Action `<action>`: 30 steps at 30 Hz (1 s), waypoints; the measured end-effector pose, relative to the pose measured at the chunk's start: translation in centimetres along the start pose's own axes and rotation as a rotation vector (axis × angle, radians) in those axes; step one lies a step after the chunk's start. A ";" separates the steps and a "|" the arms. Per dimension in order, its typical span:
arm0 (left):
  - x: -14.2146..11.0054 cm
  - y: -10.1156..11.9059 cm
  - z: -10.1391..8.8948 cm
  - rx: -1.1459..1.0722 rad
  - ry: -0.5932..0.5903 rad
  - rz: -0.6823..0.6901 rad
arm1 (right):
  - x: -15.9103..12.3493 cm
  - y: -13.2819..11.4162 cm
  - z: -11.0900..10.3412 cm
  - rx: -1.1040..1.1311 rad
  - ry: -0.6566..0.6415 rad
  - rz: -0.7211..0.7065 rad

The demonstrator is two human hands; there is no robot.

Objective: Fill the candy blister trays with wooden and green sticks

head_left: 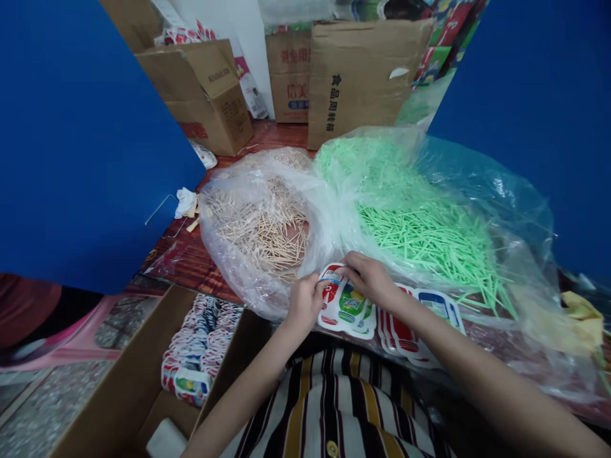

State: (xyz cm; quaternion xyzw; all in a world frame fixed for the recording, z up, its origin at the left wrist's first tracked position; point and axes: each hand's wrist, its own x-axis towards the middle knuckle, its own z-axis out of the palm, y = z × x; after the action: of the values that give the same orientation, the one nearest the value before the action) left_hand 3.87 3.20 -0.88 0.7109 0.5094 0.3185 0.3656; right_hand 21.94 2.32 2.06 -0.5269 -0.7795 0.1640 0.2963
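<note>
My left hand (304, 304) is closed with its thumb and fingers at the upper left edge of a flat printed packet (352, 304), which has red and green bottle pictures and a white border. At the packet's top, my right hand (371, 278) pinches the edge, its fingers curled and partly hiding the print. More of the same packets (405, 337) lie overlapped under my right forearm. Just beyond my hands, a clear plastic bag holds thin pale wooden sticks (272, 235), and another holds green sticks (429, 235).
On my left, an open cardboard box (119, 375) contains rows of packed printed packets (200, 343). Cardboard cartons (363, 76) stand at the back of the red wood-patterned table (191, 261). Blue panels (71, 140) flank both sides. A yellow cloth (582, 318) lies at the right.
</note>
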 end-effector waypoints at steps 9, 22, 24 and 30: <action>-0.1 0.5 -0.4 0.051 0.128 0.180 | -0.3 0.9 0.2 -0.142 0.002 -0.075; -0.9 1.3 -0.7 -0.314 0.013 -0.060 | 1.2 -2.4 -1.2 0.005 -0.001 -0.136; -1.3 0.8 -0.8 -0.305 0.008 -0.086 | 1.5 -2.6 -0.9 -0.010 -0.051 -0.124; -2.4 -0.6 -2.3 -0.257 0.031 -0.094 | 5.2 -2.8 -0.2 0.205 -0.262 0.031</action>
State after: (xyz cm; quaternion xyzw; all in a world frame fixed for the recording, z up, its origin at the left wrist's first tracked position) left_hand 1.00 1.46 -0.40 0.6284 0.5028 0.3748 0.4603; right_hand 18.62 6.03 5.27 -0.4801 -0.7823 0.3146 0.2418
